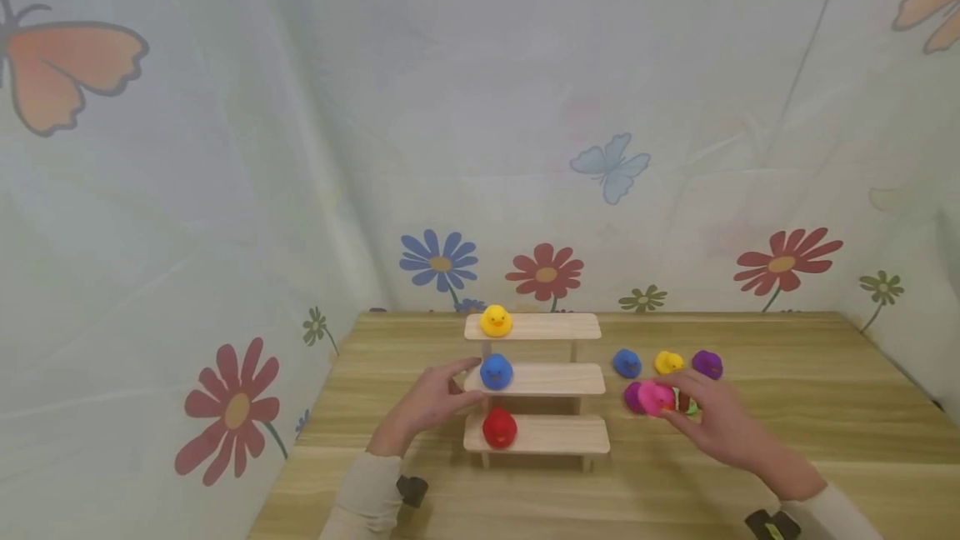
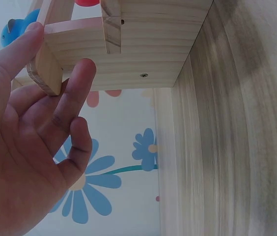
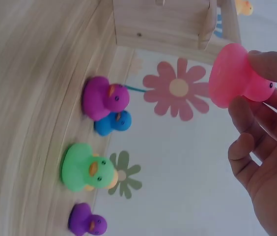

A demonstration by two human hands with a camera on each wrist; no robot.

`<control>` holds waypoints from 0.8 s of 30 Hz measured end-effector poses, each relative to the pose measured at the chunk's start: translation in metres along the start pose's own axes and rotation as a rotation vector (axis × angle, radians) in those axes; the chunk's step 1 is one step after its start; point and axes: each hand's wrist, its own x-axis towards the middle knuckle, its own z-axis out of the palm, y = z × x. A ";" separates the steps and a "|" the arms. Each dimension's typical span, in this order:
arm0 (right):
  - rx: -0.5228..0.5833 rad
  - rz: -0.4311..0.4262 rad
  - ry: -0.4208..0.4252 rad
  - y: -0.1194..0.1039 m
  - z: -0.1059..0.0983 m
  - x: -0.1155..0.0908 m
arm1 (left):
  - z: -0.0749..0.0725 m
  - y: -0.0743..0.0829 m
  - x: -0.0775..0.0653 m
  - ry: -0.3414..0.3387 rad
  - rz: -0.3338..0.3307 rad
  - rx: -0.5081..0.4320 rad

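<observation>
A three-tier wooden shelf (image 1: 555,377) stands on the table. On its left side sit a yellow rubber duck (image 1: 496,321) on top, a blue rubber duck (image 1: 496,372) in the middle and a red rubber duck (image 1: 499,428) at the bottom. My left hand (image 1: 431,400) pinches the left end of the middle board (image 2: 47,71), thumb on one face and fingers against the other. To the right of the shelf, my right hand (image 1: 720,423) holds a pink rubber duck (image 3: 236,76) between thumb and fingers, raised off the table.
Right of the shelf, on the wooden table (image 1: 787,407), rest a blue duck (image 1: 627,363), a yellow duck (image 1: 667,362), a purple duck (image 1: 707,364), a magenta duck (image 3: 101,98) and a green duck (image 3: 84,167). A flower-printed curtain (image 1: 480,107) hangs behind the table.
</observation>
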 end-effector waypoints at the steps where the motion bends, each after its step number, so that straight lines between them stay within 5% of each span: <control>1: -0.010 0.004 0.000 0.003 -0.001 -0.001 | 0.000 0.000 0.000 0.000 -0.001 -0.001; 24: -0.139 0.277 -0.076 0.042 -0.018 -0.019 | 0.001 -0.005 0.002 0.002 0.037 -0.001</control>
